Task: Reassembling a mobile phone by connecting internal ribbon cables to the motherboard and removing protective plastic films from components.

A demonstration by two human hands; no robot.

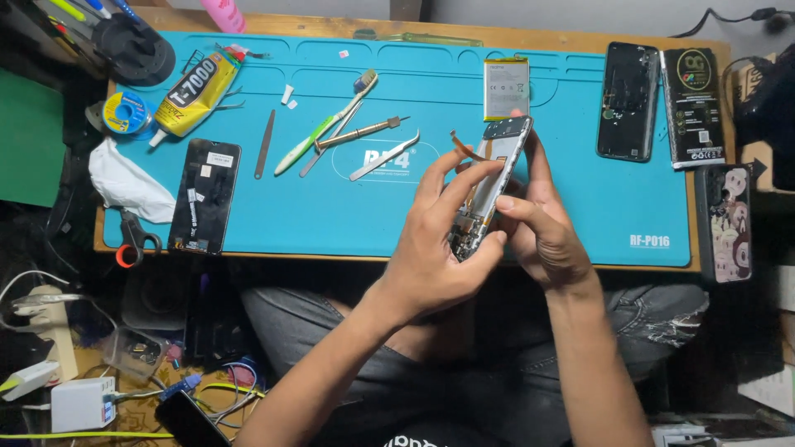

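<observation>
I have the opened phone (489,189) pinched between both hands, lifted off the blue mat (580,207) above its near edge, right of the middle. My left hand (439,248) is closed around the lower end, thumb under the frame and fingers spread over the exposed side. My right hand (538,223) is closed on the long edge, thumb pressing the side and fingers behind.

I judge it light and stiff along the frame, but fragile inside: bare boards show at the lower end, and a thin orange flex ribbon (468,147) curls free near the top and would tear easily. So the edges are the place to hold it, never the ribbon or the open middle.

Farther out, a flat battery (506,88) lies near the mat's far edge just beyond the phone. A back cover (628,101) lies toward the right far corner. Tweezers (384,156), a toothbrush (325,122) and a glue tube (194,93) lie to the left, with a black screen panel (205,195) near the left near corner.
</observation>
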